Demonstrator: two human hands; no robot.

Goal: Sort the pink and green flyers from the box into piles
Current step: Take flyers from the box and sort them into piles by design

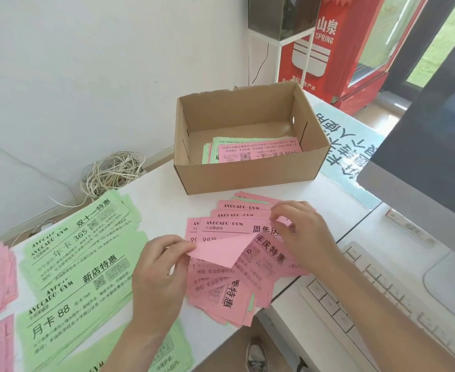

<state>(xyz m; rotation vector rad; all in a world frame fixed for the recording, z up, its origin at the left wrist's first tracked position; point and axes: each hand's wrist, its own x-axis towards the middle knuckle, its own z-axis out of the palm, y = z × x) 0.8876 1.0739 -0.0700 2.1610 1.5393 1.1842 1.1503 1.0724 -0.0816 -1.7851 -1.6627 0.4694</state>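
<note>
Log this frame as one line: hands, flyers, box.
left hand pinches pink flyer, corner folded over | right hand pinches edge in pink heap | box holds flyers, both colours | green piles at left

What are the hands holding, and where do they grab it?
The left hand pinches the lifted corner of a pink flyer; the right hand pinches a pink edge higher on the pile, maybe the same sheet.

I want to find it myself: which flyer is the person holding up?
In front of the cardboard box lies a fanned heap of pink flyers. The held flyer is on top, its corner pinched by the left hand; it alone is turned up, showing its blank back.
</note>
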